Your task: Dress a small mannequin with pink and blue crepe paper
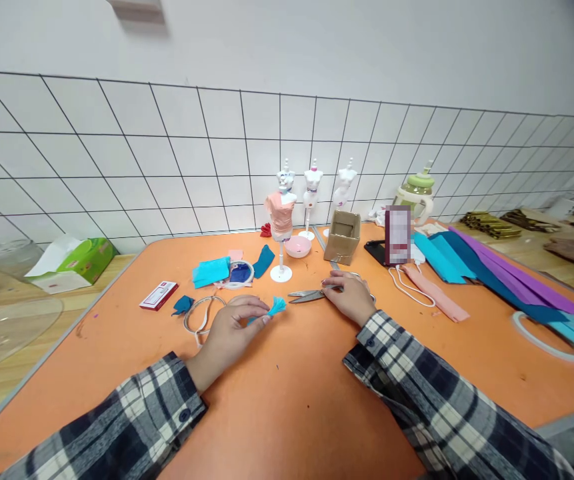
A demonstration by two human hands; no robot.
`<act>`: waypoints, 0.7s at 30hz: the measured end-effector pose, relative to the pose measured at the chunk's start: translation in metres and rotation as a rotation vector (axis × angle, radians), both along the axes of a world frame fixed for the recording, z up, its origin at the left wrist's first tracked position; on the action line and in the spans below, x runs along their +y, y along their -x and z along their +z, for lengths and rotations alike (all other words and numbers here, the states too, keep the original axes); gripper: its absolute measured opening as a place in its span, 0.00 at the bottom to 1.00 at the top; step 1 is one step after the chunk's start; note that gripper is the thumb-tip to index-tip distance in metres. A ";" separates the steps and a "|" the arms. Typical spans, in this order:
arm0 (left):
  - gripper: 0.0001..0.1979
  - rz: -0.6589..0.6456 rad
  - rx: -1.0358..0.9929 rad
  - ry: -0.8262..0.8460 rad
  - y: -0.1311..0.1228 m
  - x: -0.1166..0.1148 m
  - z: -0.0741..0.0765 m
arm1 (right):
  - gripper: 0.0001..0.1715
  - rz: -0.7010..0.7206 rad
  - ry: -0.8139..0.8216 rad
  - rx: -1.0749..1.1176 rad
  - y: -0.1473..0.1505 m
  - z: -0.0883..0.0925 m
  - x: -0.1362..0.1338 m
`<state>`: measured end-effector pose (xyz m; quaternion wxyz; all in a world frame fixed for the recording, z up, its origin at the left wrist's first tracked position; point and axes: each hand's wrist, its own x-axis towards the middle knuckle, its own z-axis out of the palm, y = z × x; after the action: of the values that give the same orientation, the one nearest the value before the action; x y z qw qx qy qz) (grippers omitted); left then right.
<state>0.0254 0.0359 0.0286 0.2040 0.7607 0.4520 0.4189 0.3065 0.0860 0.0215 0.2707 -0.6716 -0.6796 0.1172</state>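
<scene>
White tiles point(211, 157) back an orange tabletop point(287, 413) busy with craft bits. Near its middle, a bunched light blue scrap point(277, 306) sits in the left hand point(231, 325), its gathered part pinched between the fingers while the frilled end fans out to the right. Opposite it lie the scissors point(308, 295), blades slightly parted, tips pointing towards the scrap. The right hand point(351, 295) lies over their handles with its fingers bent; whether they actually grip, I cannot tell.

If the left pinch eased, the loose folds would probably spring apart and lose their shape. Since the tips face that way, a careless push of the scissors might nick the left fingertips. Just beside the left hand, a white strap point(205, 318) lies loosely and could snag on a finger.

Near the scissor tips, on the far side, a dress form point(281, 217) wrapped in pink stands on a slim pole; a stray knuckle seems enough to topple it onto the pink bowl point(298, 248) behind. Farther out are a cardboard box point(341, 247), a folded blue cloth point(211, 272), a small red-and-white box point(159, 295) and a green-lidded bottle point(413, 195)
</scene>
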 end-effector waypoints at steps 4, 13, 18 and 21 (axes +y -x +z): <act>0.11 -0.021 0.030 -0.034 -0.003 -0.003 0.003 | 0.12 0.038 -0.017 0.069 0.001 -0.005 0.004; 0.09 0.044 0.035 -0.031 -0.006 -0.004 0.003 | 0.02 0.297 0.024 0.693 0.024 0.011 -0.016; 0.11 0.100 0.058 0.018 -0.009 -0.003 -0.001 | 0.04 0.576 0.235 0.553 0.063 0.018 -0.053; 0.11 0.105 0.084 0.062 -0.012 -0.003 -0.002 | 0.12 0.537 0.323 0.636 0.078 0.016 -0.064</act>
<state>0.0370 0.0330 0.0269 0.1861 0.7460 0.5122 0.3828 0.2284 0.0215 0.0372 0.3178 -0.4358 -0.6857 0.4887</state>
